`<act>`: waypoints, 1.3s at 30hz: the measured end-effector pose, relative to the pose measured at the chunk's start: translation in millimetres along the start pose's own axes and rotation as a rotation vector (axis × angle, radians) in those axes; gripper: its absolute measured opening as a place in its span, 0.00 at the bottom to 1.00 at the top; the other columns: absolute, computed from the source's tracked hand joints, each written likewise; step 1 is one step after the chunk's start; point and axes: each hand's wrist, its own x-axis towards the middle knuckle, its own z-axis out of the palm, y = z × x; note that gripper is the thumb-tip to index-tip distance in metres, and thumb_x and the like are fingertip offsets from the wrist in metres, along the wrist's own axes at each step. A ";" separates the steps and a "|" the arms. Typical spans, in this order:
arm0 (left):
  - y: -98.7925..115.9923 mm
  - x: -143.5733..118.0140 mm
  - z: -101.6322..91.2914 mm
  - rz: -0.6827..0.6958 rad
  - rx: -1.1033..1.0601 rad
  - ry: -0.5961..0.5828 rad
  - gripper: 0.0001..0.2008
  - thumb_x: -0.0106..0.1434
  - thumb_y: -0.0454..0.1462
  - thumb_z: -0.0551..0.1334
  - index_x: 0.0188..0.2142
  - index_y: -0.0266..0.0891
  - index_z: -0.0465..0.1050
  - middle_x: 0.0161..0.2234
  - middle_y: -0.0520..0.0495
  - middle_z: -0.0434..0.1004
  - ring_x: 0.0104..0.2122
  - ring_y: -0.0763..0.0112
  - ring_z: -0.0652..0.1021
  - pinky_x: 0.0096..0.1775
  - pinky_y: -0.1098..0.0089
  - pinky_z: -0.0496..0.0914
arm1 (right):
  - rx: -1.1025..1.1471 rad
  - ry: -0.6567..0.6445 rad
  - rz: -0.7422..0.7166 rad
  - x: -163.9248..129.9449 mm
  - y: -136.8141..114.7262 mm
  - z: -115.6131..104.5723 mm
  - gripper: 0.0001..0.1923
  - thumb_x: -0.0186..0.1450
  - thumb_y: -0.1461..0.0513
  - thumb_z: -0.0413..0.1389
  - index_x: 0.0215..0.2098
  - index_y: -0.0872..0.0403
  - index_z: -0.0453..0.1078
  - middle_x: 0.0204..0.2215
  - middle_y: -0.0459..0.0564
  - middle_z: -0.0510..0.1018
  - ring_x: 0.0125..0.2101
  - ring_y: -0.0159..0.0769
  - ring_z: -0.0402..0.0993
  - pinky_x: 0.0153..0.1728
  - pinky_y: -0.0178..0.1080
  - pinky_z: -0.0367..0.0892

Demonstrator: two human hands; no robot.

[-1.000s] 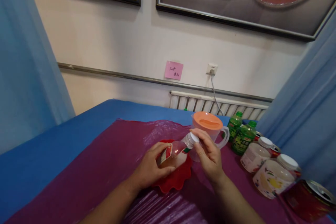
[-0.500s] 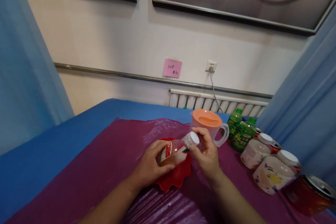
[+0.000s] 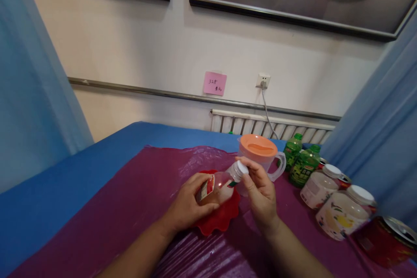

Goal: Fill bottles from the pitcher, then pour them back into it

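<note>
My left hand (image 3: pixel 187 203) grips the body of a small clear bottle (image 3: pixel 219 183) with a red label, held tilted over a red scalloped bowl (image 3: pixel 219 220). The fingers of my right hand (image 3: pixel 259 189) close around the bottle's white cap (image 3: pixel 242 167). Whether the cap is loose or tight cannot be seen. Just behind the hands stands a clear jug with an orange lid (image 3: pixel 259 151).
A purple plastic sheet (image 3: pixel 130 208) covers a blue table (image 3: pixel 81 160). At the right stand two green bottles (image 3: pixel 301 163), two white-capped drink bottles (image 3: pixel 339 213) and red cans (image 3: pixel 384 239). Blue curtains hang on both sides; a radiator and wall are behind.
Both hands stay on the bottle and cap in nearly the same place; my right fingers have shifted slightly around the cap. The view has drifted a little.
</note>
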 end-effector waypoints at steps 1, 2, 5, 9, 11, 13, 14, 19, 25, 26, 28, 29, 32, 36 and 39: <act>0.7 -0.1 -0.2 0.005 -0.008 -0.008 0.28 0.53 0.44 0.74 0.53 0.46 0.72 0.51 0.46 0.76 0.51 0.57 0.76 0.54 0.55 0.70 | -0.008 0.001 0.003 -0.1 -0.6 -0.2 0.13 0.69 0.60 0.58 0.52 0.47 0.74 0.53 0.50 0.79 0.55 0.39 0.73 0.57 0.45 0.67; 1.8 0.0 -0.6 0.008 -0.017 -0.020 0.28 0.53 0.44 0.73 0.53 0.46 0.72 0.51 0.46 0.76 0.51 0.57 0.76 0.54 0.56 0.70 | -0.021 0.004 0.001 -0.5 -0.7 -0.4 0.13 0.70 0.60 0.58 0.52 0.47 0.75 0.53 0.50 0.79 0.55 0.39 0.73 0.58 0.45 0.66; 5.9 0.5 -1.9 0.009 -0.045 -0.052 0.28 0.53 0.43 0.73 0.54 0.46 0.72 0.52 0.46 0.75 0.51 0.58 0.76 0.54 0.56 0.69 | -0.070 0.032 -0.030 -2.9 2.1 -1.0 0.14 0.69 0.60 0.59 0.53 0.47 0.74 0.53 0.51 0.78 0.55 0.40 0.73 0.58 0.47 0.66; 9.2 0.8 -2.1 -0.017 -0.057 -0.079 0.28 0.52 0.42 0.73 0.53 0.46 0.72 0.50 0.46 0.76 0.50 0.57 0.76 0.53 0.56 0.70 | -0.119 0.072 -0.043 -5.5 6.3 -1.2 0.16 0.67 0.60 0.62 0.54 0.48 0.73 0.52 0.52 0.78 0.54 0.42 0.74 0.58 0.49 0.66; 8.5 0.3 -1.6 -0.026 -0.050 -0.075 0.27 0.52 0.42 0.72 0.52 0.45 0.72 0.50 0.46 0.76 0.50 0.57 0.76 0.53 0.55 0.70 | -0.121 0.048 -0.017 -4.9 6.3 -1.7 0.17 0.67 0.60 0.62 0.54 0.48 0.72 0.52 0.52 0.78 0.53 0.42 0.74 0.57 0.49 0.67; 6.9 -0.3 -1.3 -0.024 -0.034 -0.056 0.27 0.52 0.42 0.72 0.52 0.45 0.72 0.51 0.45 0.76 0.50 0.56 0.76 0.54 0.54 0.69 | -0.132 0.018 -0.009 -3.4 6.1 -2.8 0.18 0.66 0.60 0.63 0.54 0.47 0.72 0.52 0.52 0.78 0.52 0.42 0.74 0.56 0.49 0.68; 6.0 -0.6 -1.4 -0.020 -0.023 -0.046 0.27 0.52 0.42 0.72 0.52 0.45 0.72 0.51 0.45 0.75 0.51 0.56 0.76 0.54 0.54 0.69 | -0.148 0.019 -0.020 -2.5 6.2 -3.5 0.18 0.65 0.60 0.64 0.53 0.47 0.73 0.51 0.52 0.78 0.51 0.42 0.75 0.55 0.48 0.68; 3.0 -0.2 -2.6 -0.009 0.030 -0.025 0.27 0.53 0.42 0.73 0.52 0.46 0.72 0.52 0.45 0.76 0.51 0.55 0.76 0.55 0.52 0.69 | -0.194 0.047 -0.074 -0.9 6.2 -6.4 0.15 0.65 0.61 0.64 0.50 0.46 0.76 0.49 0.50 0.77 0.51 0.40 0.73 0.55 0.47 0.67; 0.3 0.7 -2.1 -0.013 -0.004 -0.037 0.29 0.51 0.42 0.73 0.53 0.46 0.72 0.52 0.45 0.76 0.51 0.55 0.76 0.55 0.54 0.69 | -0.039 0.026 -0.013 1.1 -4.5 -2.2 0.15 0.68 0.61 0.60 0.53 0.45 0.74 0.54 0.50 0.78 0.55 0.41 0.74 0.57 0.48 0.67; 0.1 0.7 -1.9 -0.016 -0.003 -0.030 0.30 0.51 0.42 0.74 0.53 0.45 0.72 0.52 0.45 0.76 0.51 0.55 0.76 0.55 0.54 0.69 | -0.023 0.048 -0.020 1.9 -6.1 -1.8 0.15 0.68 0.61 0.60 0.53 0.45 0.74 0.54 0.50 0.78 0.55 0.40 0.74 0.57 0.48 0.67; 0.2 0.5 -1.8 -0.015 -0.001 -0.017 0.30 0.51 0.41 0.74 0.53 0.45 0.72 0.52 0.45 0.76 0.51 0.56 0.76 0.55 0.54 0.69 | -0.021 0.077 -0.036 3.2 -7.7 -2.3 0.14 0.69 0.61 0.59 0.53 0.45 0.73 0.55 0.51 0.77 0.56 0.41 0.73 0.58 0.48 0.66; 0.3 0.5 -1.9 -0.011 -0.002 -0.015 0.29 0.51 0.41 0.74 0.53 0.44 0.72 0.52 0.45 0.76 0.51 0.56 0.76 0.55 0.53 0.69 | -0.037 0.075 -0.037 3.6 -7.7 -3.1 0.15 0.69 0.61 0.59 0.54 0.46 0.73 0.56 0.51 0.77 0.56 0.41 0.73 0.59 0.49 0.66; 0.9 0.6 -3.0 -0.004 -0.005 -0.021 0.29 0.52 0.43 0.73 0.53 0.45 0.72 0.52 0.45 0.76 0.51 0.56 0.76 0.55 0.53 0.69 | -0.137 0.001 -0.053 3.4 -5.5 -7.4 0.16 0.68 0.60 0.59 0.55 0.47 0.72 0.56 0.53 0.76 0.57 0.44 0.71 0.60 0.53 0.64; 0.7 0.8 -4.2 0.009 0.005 -0.038 0.29 0.52 0.43 0.73 0.53 0.45 0.72 0.52 0.45 0.76 0.51 0.57 0.76 0.54 0.54 0.69 | -0.270 -0.111 -0.172 2.9 -3.0 -13.4 0.17 0.69 0.62 0.57 0.56 0.46 0.72 0.55 0.53 0.76 0.58 0.45 0.69 0.61 0.55 0.63; 0.5 0.5 -4.1 0.016 0.005 -0.049 0.28 0.53 0.43 0.73 0.53 0.45 0.72 0.52 0.45 0.76 0.50 0.57 0.76 0.54 0.54 0.69 | -0.304 -0.142 -0.200 2.9 -3.5 -15.5 0.17 0.70 0.63 0.55 0.57 0.45 0.72 0.55 0.53 0.76 0.58 0.45 0.70 0.60 0.55 0.64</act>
